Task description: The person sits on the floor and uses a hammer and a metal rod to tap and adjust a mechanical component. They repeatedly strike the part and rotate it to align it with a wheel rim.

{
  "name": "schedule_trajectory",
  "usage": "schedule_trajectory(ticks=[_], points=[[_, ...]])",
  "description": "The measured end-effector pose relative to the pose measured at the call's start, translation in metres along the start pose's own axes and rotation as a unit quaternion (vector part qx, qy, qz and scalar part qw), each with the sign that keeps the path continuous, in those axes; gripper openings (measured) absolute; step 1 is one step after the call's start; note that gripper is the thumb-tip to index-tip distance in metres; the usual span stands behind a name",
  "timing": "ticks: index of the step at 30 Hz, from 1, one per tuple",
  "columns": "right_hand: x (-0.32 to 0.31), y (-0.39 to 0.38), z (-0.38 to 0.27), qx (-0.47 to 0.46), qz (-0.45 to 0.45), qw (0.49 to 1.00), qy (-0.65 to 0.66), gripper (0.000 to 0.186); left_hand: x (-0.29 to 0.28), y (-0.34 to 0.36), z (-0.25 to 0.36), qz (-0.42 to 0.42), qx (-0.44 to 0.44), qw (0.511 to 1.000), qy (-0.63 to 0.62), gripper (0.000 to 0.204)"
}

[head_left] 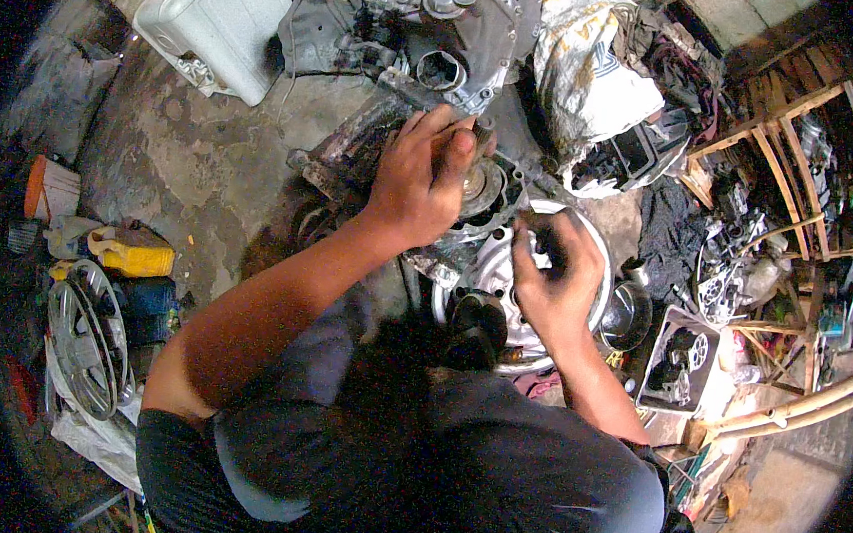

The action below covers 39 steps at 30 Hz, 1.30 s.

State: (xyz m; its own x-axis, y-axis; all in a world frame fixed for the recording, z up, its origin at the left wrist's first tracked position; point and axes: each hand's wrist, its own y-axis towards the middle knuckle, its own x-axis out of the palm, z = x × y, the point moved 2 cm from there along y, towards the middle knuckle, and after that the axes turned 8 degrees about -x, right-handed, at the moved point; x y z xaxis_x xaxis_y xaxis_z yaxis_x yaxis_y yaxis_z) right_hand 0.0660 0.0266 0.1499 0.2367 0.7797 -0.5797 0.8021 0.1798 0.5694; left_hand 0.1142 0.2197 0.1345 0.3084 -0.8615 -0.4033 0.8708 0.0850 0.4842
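Observation:
In front of me a greasy metal engine part (487,194) with a round, shiny inner section lies over a silver wheel (493,263). My left hand (420,180) is on the engine part's left and far side, its fingers curled over it and its thumb along the top. What lies beneath those fingers is hidden. Just right of the part, my right hand (564,280) hovers above the wheel. Its fingers are bent and black with grease, the thumb stands apart from them, and nothing shows between them. A dirty, blocky metal casing (351,150) sits left of the engine part.
A large gearbox casing (459,49) lies at the far side, beside a pale plastic box (216,34). To its right is a white sack (594,81). A tray of parts (679,365) and wooden shelves (775,161) stand right; wheel covers (90,339) and a yellow container (135,249) left.

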Motion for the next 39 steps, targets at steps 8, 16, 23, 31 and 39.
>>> schedule_trajectory(ticks=[8, 16, 23, 31, 39], points=[[0.0, -0.009, 0.005, -0.034, -0.01, 0.999, 0.003, 0.008, 0.001, -0.001, 0.0, 0.023, -0.002, 1.0, 0.012, 0.05], [0.006, -0.016, 0.007, -0.033, -0.026, 0.999, 0.026, 0.006, 0.0, 0.0, 0.0, 0.032, 0.0, 0.999, 0.011, 0.044], [-0.005, 0.01, 0.006, 0.024, 0.047, 0.998, 0.043, 0.007, 0.0, -0.001, -0.004, 0.021, -0.023, 0.999, -0.014, 0.044], [-0.01, 0.009, 0.004, 0.015, -0.09, 0.996, -0.02, 0.009, 0.002, 0.0, -0.006, 0.007, -0.046, 0.998, -0.033, 0.045], [-0.021, 0.017, -0.001, -0.006, -0.15, 0.988, -0.028, 0.009, 0.005, -0.001, -0.013, 0.01, -0.039, 0.999, -0.025, 0.044]])
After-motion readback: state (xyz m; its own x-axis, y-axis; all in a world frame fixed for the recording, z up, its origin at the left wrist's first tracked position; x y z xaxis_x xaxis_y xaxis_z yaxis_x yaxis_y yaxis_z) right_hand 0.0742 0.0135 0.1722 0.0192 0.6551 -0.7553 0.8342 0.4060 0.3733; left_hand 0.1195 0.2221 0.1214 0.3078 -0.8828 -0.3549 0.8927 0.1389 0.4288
